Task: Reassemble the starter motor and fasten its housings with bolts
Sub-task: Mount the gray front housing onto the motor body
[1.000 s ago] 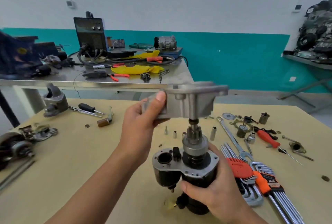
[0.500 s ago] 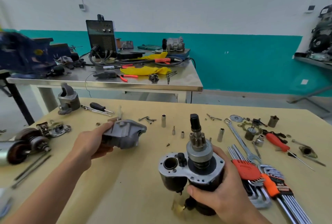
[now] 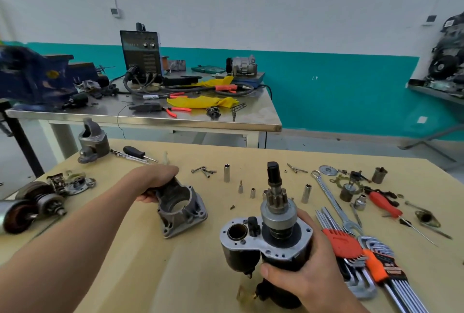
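L hand (image 3: 153, 182) grips nose housing (image 3: 184, 212) on tabletop (image 3: 175, 277); R hand (image 3: 310, 271) grips motor body (image 3: 266, 252) upright. Risk: housing put crooked over pinion (image 3: 275, 198) binds, bolt holes won't line up.

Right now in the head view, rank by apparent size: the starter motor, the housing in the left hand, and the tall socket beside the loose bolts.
1. starter motor: largest, though it is also nearest the camera.
2. housing.
3. socket: clearly smallest.
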Demonstrator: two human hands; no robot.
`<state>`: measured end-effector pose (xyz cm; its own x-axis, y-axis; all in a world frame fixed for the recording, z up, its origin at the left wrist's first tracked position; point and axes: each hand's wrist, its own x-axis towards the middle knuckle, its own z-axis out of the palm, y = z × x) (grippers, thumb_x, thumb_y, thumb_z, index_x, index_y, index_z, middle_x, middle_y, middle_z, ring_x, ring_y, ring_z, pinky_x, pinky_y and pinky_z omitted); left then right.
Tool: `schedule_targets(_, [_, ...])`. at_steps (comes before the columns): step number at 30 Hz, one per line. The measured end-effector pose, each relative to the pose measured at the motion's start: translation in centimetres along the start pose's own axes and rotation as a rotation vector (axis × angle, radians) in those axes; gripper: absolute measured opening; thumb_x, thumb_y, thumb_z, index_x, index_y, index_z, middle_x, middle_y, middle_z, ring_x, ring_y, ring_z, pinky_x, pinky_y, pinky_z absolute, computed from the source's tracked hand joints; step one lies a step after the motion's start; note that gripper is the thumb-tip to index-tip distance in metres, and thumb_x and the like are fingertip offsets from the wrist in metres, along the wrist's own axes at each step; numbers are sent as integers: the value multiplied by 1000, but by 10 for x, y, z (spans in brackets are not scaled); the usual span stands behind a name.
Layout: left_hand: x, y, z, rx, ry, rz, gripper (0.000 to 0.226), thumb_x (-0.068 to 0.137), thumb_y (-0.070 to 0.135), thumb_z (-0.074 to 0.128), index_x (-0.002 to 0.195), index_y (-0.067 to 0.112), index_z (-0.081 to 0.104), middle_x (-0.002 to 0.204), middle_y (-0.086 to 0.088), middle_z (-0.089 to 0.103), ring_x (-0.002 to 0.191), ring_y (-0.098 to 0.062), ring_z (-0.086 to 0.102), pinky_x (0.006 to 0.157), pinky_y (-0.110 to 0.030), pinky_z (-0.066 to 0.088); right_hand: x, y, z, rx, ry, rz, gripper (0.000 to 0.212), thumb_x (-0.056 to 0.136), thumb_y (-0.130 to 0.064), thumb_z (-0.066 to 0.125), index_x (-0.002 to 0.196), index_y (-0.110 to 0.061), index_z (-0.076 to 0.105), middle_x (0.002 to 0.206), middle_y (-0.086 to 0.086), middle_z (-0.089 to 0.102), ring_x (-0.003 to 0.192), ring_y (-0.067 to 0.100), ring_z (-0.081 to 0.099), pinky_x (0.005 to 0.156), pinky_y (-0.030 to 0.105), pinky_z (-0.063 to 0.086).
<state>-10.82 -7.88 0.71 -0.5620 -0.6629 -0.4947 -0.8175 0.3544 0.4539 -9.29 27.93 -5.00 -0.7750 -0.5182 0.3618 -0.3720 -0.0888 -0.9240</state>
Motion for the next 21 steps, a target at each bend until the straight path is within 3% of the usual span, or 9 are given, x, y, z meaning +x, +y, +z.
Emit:
schedule_targets(4, [9,23,1,320,57,10,43,94,51,44,90,9,54,77,-9,60,57,-21,59,50,-21,47,1,4,-2,22,25,-6,86,47,-18,93,124,-38,61,118,0,72,108,19,69,87,21,55])
schedule_targets(7, [22,32,-9,672,473,186,52,84,69,53,84,17,54,77,0,56,75,-19,59,66,-28,47,1,8,-4,45,43,7,92,45,-21,92,130,-27,58,117,1,73,107,21,70,86,23,56])
schedule_targets(9, [33,32,-13,668,623,255,53,79,70,60,84,17,55,75,1,57,71,-18,58,64,-28,46,2,10,-4,63,60,1,90,43,-22,93,127,-30,60,116,1,73,105,20,71,84,17,54])
schedule_targets(11, [48,29,-13,621,530,230,50,78,64,66,90,16,59,80,-1,61,75,-20,62,73,-33,54,3,11,-3,68,75,-4,86,41,-23,93,120,-41,65,114,-1,74,104,18,71,83,15,53])
schedule_targets(14, [65,25,-13,552,224,153,35,89,39,63,106,8,63,88,-7,61,91,-26,63,91,-42,54,4,12,-4,79,99,0,83,36,-26,93,110,-54,66,111,-6,75,101,13,72,79,12,53])
schedule_targets(16, [66,24,-15,517,195,154,33,92,24,59,115,0,62,99,-13,63,103,-31,61,98,-41,51,4,14,-5,94,100,4,81,36,-26,92,107,-56,66,110,-8,75,99,12,72,78,11,53])
schedule_targets(18, [64,22,-15,554,218,177,34,92,15,58,122,0,61,114,-18,65,112,-33,60,95,-37,50,4,14,-7,93,86,3,79,40,-26,92,108,-54,65,110,-7,74,99,13,72,77,10,53])
schedule_targets(21, [48,19,-19,478,278,275,26,94,11,54,114,-2,64,93,-13,63,91,-24,61,70,-29,46,6,13,-10,92,60,1,76,47,-25,92,114,-47,64,112,-1,74,101,17,72,79,13,54])
